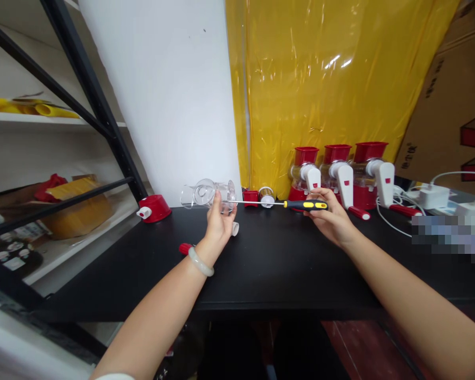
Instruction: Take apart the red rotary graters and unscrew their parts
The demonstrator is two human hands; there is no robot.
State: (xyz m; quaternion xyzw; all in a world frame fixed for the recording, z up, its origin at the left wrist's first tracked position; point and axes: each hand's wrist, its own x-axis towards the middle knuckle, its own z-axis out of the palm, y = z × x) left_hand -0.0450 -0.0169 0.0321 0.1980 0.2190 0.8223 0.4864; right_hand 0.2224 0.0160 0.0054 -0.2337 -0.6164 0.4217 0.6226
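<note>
Clasping a clear housing (203, 193) at left, the left hand (220, 220) seemingly braces it — the right hand (329, 215) grasps a screwdriver (296, 205) level, apparently aligning it with the housing.

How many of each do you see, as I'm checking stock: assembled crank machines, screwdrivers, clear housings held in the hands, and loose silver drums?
Crank machines: 3
Screwdriver, in the right hand: 1
Clear housing, in the left hand: 1
Silver drum: 1
Total: 6
</note>
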